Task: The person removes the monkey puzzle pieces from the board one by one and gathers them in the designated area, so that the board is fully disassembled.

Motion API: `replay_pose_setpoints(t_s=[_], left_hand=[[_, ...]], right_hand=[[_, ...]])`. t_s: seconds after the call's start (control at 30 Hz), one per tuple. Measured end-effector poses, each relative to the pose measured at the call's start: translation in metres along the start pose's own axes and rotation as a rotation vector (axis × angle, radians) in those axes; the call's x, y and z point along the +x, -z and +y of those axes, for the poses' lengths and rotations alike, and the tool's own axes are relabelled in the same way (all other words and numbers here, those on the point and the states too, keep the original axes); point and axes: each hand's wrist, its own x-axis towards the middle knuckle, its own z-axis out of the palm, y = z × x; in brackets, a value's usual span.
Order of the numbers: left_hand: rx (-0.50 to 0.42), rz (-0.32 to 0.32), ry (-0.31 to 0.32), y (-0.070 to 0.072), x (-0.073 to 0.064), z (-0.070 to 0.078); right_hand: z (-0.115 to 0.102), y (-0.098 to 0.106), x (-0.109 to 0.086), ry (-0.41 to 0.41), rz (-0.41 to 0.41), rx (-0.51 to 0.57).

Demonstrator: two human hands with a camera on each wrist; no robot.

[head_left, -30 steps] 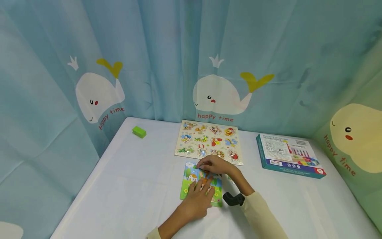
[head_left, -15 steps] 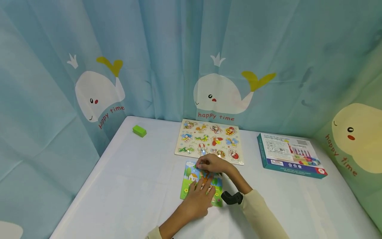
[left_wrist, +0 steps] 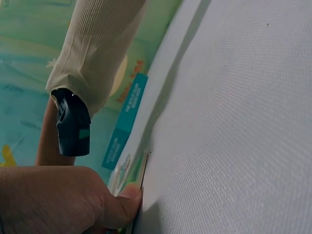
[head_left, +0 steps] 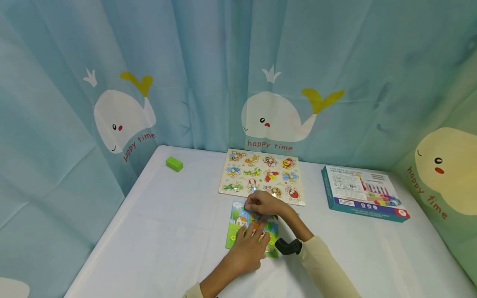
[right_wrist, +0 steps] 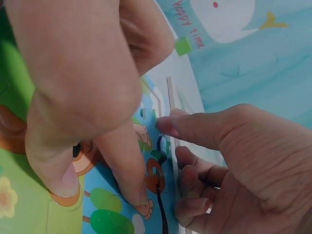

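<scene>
A small jigsaw puzzle (head_left: 232, 238) lies on the white table, its picture showing a house, trees, flowers and a brown animal. My left hand (head_left: 247, 250) rests on its lower middle with fingers spread and straight. The left thumb (left_wrist: 129, 197) lies along the board's near edge in the left wrist view. At the top edge, my right hand (head_left: 266, 203) pinches a puzzle piece (right_wrist: 155, 117) between thumb and index finger, the other fingers curled. Most of that piece is hidden by the fingertips. The left fingers cover part of the animal.
Behind the puzzle lies a wooden insect peg board (head_left: 261, 171), close to my right hand. A teal-edged box (head_left: 363, 194) sits at the right, and a green block (head_left: 174, 164) at the far left. Blue whale-print curtains (head_left: 208, 103) border the table.
My right forearm has shifted slightly left, largely covering a pale bit that showed beside it. The right fingertips stay at the puzzle's top edge, and the left hand keeps its place.
</scene>
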Motion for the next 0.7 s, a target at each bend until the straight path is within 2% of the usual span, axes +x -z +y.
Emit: replay_pose_setpoints(t_s=[0.3,0.47,0.7], left_hand=[[0.008,0.003,0.005,-0.0011,0.001,-0.0009],[0.011,0.004,0.005,-0.0016,0.0002,-0.0012],[0.006,0.012,0.002,-0.003,-0.0004,-0.0006]], right_hand=[[-0.0001,0.0003,0.0027,0.086,-0.006,-0.004],[-0.0001,0.0004,0.0029,0.077,-0.005,-0.002],[-0.0057,0.0008,0.0028,0.026,-0.008,0.06]])
